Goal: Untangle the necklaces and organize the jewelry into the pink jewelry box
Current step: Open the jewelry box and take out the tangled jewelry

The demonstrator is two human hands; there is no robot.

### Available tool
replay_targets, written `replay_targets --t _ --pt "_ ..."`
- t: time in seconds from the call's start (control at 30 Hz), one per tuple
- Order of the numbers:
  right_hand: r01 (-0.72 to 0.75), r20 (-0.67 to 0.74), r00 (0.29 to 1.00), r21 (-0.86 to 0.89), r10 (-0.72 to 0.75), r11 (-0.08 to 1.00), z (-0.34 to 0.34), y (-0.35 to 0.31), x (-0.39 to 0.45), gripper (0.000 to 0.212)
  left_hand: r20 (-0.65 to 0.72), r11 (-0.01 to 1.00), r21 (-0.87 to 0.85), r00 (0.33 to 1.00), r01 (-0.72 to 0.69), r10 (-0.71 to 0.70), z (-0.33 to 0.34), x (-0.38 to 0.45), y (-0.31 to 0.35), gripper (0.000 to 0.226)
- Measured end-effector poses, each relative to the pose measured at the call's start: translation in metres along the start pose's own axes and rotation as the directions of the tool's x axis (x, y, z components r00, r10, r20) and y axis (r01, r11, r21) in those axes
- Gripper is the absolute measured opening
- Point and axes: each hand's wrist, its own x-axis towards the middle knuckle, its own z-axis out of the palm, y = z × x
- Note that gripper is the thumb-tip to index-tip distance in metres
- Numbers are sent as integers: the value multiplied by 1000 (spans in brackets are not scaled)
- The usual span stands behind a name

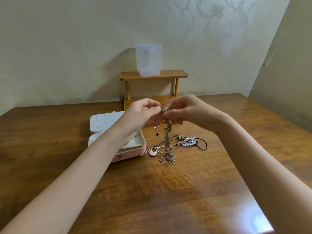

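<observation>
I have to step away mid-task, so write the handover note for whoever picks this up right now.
Left hand and right hand: both pinch the top of the tangled chains, lifted above the table; the bottom end of the clump rests on the wood.
Pink jewelry box: open, left of the clump, partly hidden behind the left forearm.
On the table: gold oval pendant, silver fan-shaped pendant on a black cord, small earrings.
Done: nothing visibly placed in the box.
Left: separate the chains, then put every piece into the box.
</observation>
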Motion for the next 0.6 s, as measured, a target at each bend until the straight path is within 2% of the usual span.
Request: replay_targets --t 0.1,0.33,0.5,0.6 --pt "18 -33 999 52 -16 998 1 0 1 4 31 996 -71 998 53 -51 4 -6 -18 10" --pt "31 -107 994 158 -14 987 5 5 4 4 90 999 2 995 51 -50 14 -12 -52 11" --pt "-75 -198 970 306 140 949 5 14 2 10 65 997 63 997 37 -42 16 -14 -63 11" --pt "-151 -181 958 334 221 931 11 24 -2 12 48 987 159 999 -33 26 19 -14 -63 11"
